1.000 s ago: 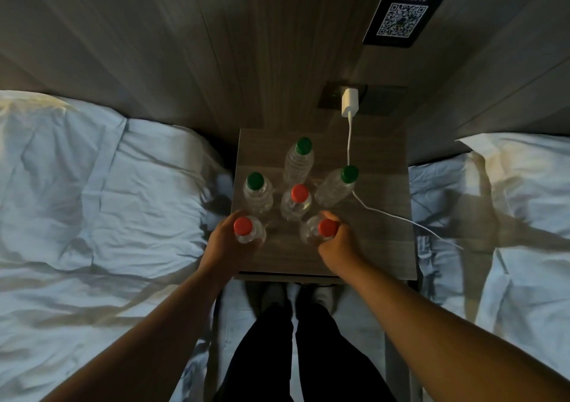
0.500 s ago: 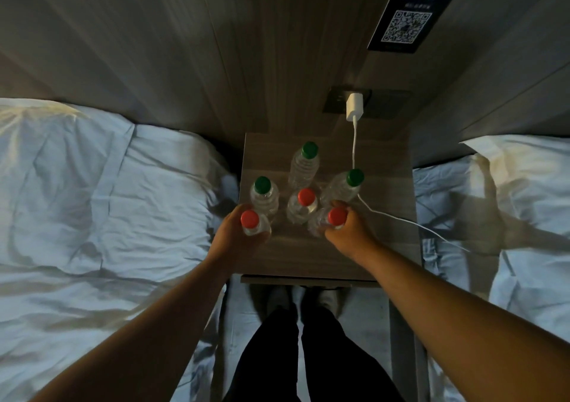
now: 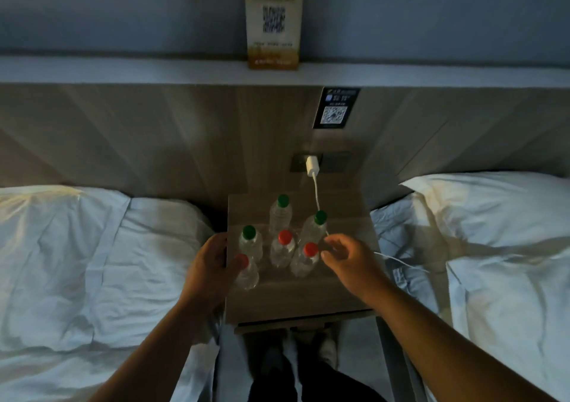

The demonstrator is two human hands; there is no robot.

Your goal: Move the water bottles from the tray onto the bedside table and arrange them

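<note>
Six clear water bottles stand close together on the wooden bedside table (image 3: 308, 296). Three have green caps: back (image 3: 280, 215), right (image 3: 314, 229), left (image 3: 250, 242). Three have red caps: middle (image 3: 282, 252), front right (image 3: 303, 262), front left (image 3: 248, 276). My left hand (image 3: 211, 266) lies at the table's left edge beside the front-left bottle; its thumb touches the red cap and the fingers are not wrapped around the bottle. My right hand (image 3: 348, 258) hovers just right of the front-right bottle, fingers spread, holding nothing. No tray is in view.
A white charger (image 3: 312, 165) is plugged into the wall socket; its cable (image 3: 398, 259) runs over the table's right side. Beds with white linen flank the table, left (image 3: 92, 262) and right (image 3: 493, 247). A WiFi sign (image 3: 273, 19) stands on the ledge above.
Both hands have let go of the two front red-capped bottles and drawn slightly away. The camera has tilted up, showing the ledge and sign.
</note>
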